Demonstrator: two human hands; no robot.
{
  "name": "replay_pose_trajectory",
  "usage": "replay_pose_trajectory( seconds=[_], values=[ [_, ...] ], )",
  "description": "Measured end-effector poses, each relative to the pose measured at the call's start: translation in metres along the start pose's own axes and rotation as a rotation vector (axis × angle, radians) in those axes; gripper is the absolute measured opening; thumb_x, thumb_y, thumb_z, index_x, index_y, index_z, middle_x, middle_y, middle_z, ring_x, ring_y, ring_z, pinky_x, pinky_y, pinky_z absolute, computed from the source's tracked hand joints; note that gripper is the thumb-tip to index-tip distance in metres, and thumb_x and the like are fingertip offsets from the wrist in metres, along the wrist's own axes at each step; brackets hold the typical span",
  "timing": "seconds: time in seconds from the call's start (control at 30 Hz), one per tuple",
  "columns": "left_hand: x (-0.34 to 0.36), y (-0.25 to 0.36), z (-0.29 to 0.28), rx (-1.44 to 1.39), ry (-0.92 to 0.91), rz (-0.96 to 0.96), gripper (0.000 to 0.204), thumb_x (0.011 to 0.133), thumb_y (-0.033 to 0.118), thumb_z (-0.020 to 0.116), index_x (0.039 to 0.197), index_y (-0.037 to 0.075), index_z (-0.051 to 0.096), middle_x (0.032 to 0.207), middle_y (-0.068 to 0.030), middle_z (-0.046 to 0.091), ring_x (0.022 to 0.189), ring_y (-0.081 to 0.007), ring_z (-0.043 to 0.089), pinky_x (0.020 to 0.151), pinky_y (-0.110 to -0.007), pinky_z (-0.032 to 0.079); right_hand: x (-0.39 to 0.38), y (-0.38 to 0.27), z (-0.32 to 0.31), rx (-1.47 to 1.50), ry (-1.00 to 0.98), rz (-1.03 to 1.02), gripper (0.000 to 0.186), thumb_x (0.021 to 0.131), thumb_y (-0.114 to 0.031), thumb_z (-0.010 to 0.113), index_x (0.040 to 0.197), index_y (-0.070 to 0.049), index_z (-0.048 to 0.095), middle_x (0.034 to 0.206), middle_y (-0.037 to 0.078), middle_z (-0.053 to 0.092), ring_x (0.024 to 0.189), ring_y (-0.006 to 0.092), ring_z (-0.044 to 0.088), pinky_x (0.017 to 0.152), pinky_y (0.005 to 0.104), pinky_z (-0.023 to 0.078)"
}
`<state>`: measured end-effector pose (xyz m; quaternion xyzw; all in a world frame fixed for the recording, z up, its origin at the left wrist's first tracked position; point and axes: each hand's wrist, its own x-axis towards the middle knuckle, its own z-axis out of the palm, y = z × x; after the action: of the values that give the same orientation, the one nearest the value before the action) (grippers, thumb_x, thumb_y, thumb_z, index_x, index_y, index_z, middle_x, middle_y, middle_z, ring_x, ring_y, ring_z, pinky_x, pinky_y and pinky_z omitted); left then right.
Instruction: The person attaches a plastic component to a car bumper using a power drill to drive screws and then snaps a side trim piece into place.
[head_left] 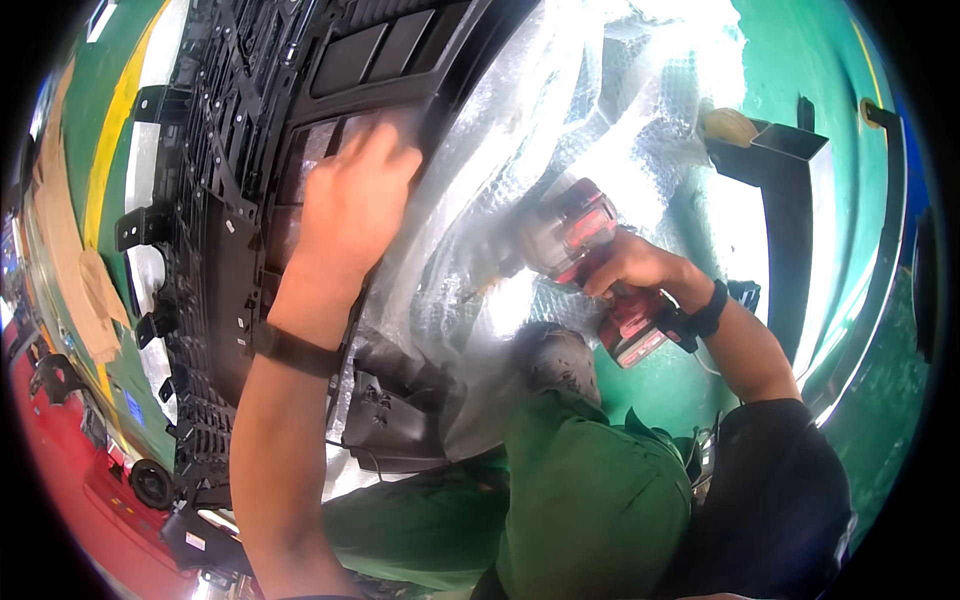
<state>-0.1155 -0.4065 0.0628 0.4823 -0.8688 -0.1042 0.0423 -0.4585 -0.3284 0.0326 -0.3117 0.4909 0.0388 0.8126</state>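
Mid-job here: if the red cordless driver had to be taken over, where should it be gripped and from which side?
Grip the red cordless driver by its handle, between the motor body and the battery base, where the right hand wraps it now. Come from the person's right, since the nose points left toward the bubble wrap and the black plastic grille panel, which the left hand presses.

Black grille panel (240,200) crowds left, bubble wrap (560,130) open between, black stand (785,200) right
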Motion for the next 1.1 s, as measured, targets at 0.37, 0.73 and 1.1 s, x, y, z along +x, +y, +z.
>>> replay_pose_trajectory(
  seconds=[0.37,0.73,1.1],
  values=[
    [-0.004,-0.004,0.01,0.035,0.04,0.029,0.022,0.077,0.006,0.071,0.098,0.013,0.072,0.096,-0.0018,0.059,0.088,-0.0218,0.065,0.068,-0.036,0.056,0.006,0.01,-0.003,0.06,-0.053,-0.056,0.029,0.072,0.006,0.074,0.1,0.004,0.068,0.074,0.006,0.063,0.061,0.0131,0.058,0.054,0.0288,0.045],
    [-0.004,-0.006,0.009,0.196,-0.017,0.175,0.02,0.08,0.014,0.065,0.099,0.011,0.071,0.094,-0.0001,0.057,0.087,-0.0175,0.063,0.065,-0.032,0.056,0.003,0.007,0.0,0.113,-0.043,-0.039,0.03,0.072,0.008,0.073,0.101,0.004,0.069,0.077,0.006,0.063,0.062,0.0132,0.058,0.054,0.0288,0.045],
    [-0.002,-0.007,0.013,-0.137,0.075,-0.007,0.016,0.078,0.004,0.069,0.093,0.01,0.069,0.089,-0.0035,0.055,0.083,-0.0232,0.065,0.066,-0.037,0.055,0.003,0.009,-0.001,0.072,-0.048,-0.066,0.029,0.073,0.007,0.071,0.101,0.003,0.069,0.074,0.005,0.063,0.062,0.0116,0.058,0.054,0.0284,0.044]
  ],
)
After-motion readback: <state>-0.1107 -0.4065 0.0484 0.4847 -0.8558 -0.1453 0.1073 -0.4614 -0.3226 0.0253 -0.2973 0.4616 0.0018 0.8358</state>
